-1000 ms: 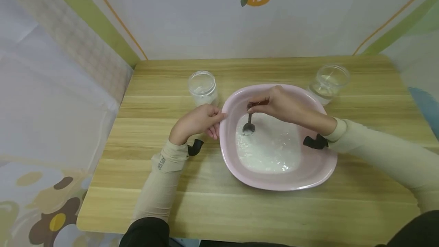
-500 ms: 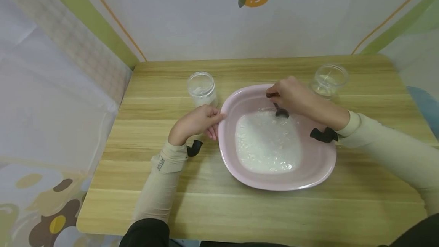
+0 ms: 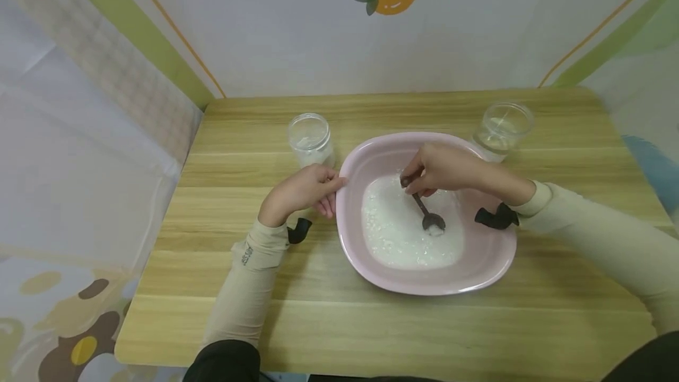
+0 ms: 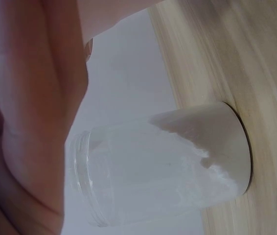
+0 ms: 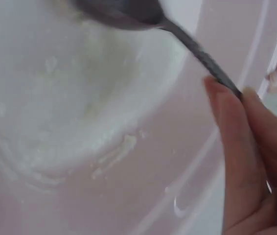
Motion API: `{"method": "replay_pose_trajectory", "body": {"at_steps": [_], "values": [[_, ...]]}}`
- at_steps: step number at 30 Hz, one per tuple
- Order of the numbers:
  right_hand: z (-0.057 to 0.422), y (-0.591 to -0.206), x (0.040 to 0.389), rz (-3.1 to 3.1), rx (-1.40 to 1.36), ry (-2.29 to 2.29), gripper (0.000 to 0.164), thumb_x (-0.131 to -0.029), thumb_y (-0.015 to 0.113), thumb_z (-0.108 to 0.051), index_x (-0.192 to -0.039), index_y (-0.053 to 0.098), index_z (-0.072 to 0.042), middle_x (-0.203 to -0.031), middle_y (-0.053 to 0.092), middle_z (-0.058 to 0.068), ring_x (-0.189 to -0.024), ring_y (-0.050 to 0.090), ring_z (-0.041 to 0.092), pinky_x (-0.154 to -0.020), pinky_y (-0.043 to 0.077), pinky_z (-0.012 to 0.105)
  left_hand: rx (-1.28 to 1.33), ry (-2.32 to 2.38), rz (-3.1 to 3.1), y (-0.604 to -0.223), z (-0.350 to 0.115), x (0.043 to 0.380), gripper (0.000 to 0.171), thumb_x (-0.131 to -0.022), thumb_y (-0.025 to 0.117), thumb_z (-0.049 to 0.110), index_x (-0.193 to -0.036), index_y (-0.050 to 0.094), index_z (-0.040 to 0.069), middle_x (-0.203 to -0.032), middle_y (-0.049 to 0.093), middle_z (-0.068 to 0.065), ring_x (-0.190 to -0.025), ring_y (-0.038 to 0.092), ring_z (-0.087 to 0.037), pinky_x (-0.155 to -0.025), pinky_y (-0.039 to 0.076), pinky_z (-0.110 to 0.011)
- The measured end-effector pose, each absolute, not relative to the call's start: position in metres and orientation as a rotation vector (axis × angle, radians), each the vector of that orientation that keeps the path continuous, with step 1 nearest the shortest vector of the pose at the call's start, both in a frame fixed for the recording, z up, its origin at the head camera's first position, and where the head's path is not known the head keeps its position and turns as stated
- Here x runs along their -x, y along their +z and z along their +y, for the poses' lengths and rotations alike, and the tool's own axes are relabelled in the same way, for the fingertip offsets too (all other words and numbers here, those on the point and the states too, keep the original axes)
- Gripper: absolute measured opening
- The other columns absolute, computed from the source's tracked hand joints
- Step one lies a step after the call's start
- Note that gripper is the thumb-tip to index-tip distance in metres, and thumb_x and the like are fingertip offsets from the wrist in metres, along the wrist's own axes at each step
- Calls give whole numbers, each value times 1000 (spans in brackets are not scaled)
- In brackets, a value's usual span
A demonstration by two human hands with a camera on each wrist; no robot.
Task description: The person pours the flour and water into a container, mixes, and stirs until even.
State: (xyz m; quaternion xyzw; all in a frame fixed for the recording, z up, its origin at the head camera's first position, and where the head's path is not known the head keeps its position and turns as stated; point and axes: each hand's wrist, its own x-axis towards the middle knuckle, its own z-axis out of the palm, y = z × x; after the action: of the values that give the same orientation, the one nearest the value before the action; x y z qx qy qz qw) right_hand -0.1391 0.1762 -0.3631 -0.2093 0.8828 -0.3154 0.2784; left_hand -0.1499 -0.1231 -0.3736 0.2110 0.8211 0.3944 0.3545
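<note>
A pink basin [image 3: 493, 264] holds a shallow layer of milky white liquid [image 3: 398, 234] with small lumps in it. My right hand [image 3: 445, 167] reaches over the basin and pinches the handle of a dark metal spoon [image 3: 422, 205]. The spoon's bowl is down at the liquid, right of its middle, with some white stuff at its tip. In the right wrist view, thumb and fingers [image 5: 234, 117] close on the handle's end. At the basin's left side, my left hand [image 3: 302, 190] grips the rim, thumb over the edge and the other fingers against the outside wall.
Behind my left hand stands an open clear jar [image 3: 310, 137], partly filled with white powder, which slopes inside it in the left wrist view [image 4: 197, 161]. Another clear jar [image 3: 504, 128] with clear liquid is behind the basin's right side. The wooden table [image 3: 212, 164] meets a wall at the back.
The spoon has gone from the basin's left part to its back right, then forward into the liquid's right half, with my right hand. My left hand has stayed at the rim.
</note>
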Motion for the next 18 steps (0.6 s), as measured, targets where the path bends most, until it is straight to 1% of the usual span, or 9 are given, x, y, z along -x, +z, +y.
{"method": "replay_pose_trajectory", "body": {"at_steps": [4, 7, 9, 11, 14, 15, 16, 17, 18], "values": [[172, -366, 139, 2418, 491, -967, 11, -95, 76, -10, -102, 80, -2, -88, 80, 8, -78, 77, 20, -69, 64, 23, -555, 1024, 2121, -374, -122, 150, 35, -111, 50, 24, -99, 71, -1, -66, 68, -5, -57, 68, -14, -70, 65, -52], [172, -365, 141, 2526, 433, -1040, 16, -96, 76, -11, -109, 81, -3, -95, 81, 10, -81, 77, 21, -68, 63, 22, -557, 1026, 2120, -373, -123, 150, 36, -111, 50, 25, -98, 71, -1, -67, 69, -5, -57, 68, -14, -70, 65, -53], [173, -364, 143, 2610, 448, -1037, 17, -96, 75, -10, -111, 81, -4, -101, 81, 11, -81, 77, 21, -62, 59, 19, -556, 1024, 2119, -374, -123, 150, 35, -111, 50, 25, -99, 71, -1, -67, 69, -5, -58, 68, -15, -71, 65, -54], [175, -362, 144, 2702, 491, -985, 19, -96, 74, -9, -113, 80, -5, -105, 81, 11, -83, 77, 21, -55, 51, 17, -556, 1022, 2119, -374, -123, 150, 35, -111, 50, 24, -99, 71, -1, -67, 69, -5, -58, 69, -15, -71, 65, -54], [178, -359, 146, 2790, 552, -873, 21, -96, 73, -6, -116, 79, -4, -108, 80, 14, -89, 77, 22, -56, 46, 16, -556, 1021, 2119, -374, -123, 150, 35, -111, 49, 24, -99, 70, -1, -67, 68, -5, -58, 68, -15, -71, 65, -54], [179, -358, 146, 2803, 553, -835, 22, -96, 72, -5, -117, 78, -4, -109, 79, 15, -88, 77, 22, -56, 47, 17, -556, 1022, 2120, -374, -123, 150, 35, -111, 49, 24, -99, 70, -1, -66, 68, -5, -57, 68, -15, -71, 65, -55], [179, -356, 146, 2812, 553, -793, 23, -96, 72, -4, -117, 79, -4, -110, 79, 15, -89, 77, 22, -58, 49, 19, -555, 1022, 2120, -374, -123, 150, 35, -111, 49, 24, -98, 70, -1, -66, 68, -5, -57, 68, -14, -71, 65, -55], [180, -355, 147, 2812, 542, -749, 22, -96, 72, -4, -117, 79, -5, -110, 79, 15, -86, 76, 22, -59, 51, 21, -553, 1022, 2119, -374, -123, 150, 36, -111, 49, 24, -98, 70, -1, -66, 68, -5, -57, 68, -14, -71, 65, -55], [181, -355, 147, 2810, 539, -704, 21, -96, 72, -3, -116, 79, -4, -109, 80, 15, -87, 76, 23, -63, 55, 24, -549, 1023, 2118, -374, -123, 150, 36, -111, 49, 24, -97, 70, -1, -66, 68, -5, -57, 68, -14, -71, 65, -55]]}}
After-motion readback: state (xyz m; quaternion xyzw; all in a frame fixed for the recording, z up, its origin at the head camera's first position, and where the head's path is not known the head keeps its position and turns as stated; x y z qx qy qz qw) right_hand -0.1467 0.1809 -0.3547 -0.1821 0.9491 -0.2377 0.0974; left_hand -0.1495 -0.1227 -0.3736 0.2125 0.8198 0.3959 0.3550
